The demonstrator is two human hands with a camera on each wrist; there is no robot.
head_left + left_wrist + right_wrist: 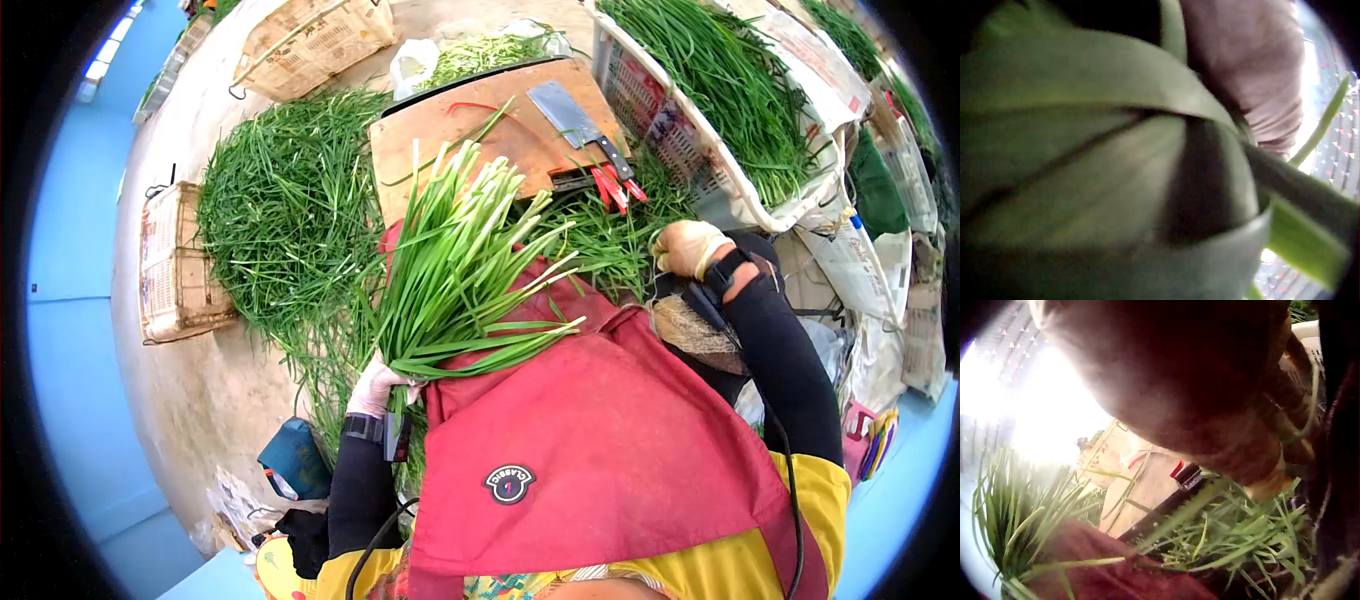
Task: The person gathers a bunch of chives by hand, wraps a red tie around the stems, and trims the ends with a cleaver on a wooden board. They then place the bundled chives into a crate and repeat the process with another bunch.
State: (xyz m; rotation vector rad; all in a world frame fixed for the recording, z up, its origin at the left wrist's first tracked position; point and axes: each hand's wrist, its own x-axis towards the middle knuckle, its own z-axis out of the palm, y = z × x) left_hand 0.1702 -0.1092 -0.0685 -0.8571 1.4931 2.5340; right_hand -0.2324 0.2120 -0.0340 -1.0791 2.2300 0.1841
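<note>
My gloved left hand [374,386] grips a thick bunch of garlic chives [440,270] by its leafy end, pale stem ends pointing up and away, over the red apron [600,420]. Broad green leaves [1104,69] fill the left wrist view close up, beside part of the glove [1244,62]. My gloved right hand [690,248] is at the right knee, fingers bent, apart from the bunch. A thin strand [1314,394] passes by its fingers in the right wrist view; I cannot tell whether they pinch it. Loose leaves [1229,534] lie beneath that hand.
A wooden board [440,125] stands ahead with a cleaver [566,114] and red ties [610,188] on it or at its edge. A white crate [690,130] of chives stands right. Heaped leaves [290,210] cover the floor left, near a basket [180,265].
</note>
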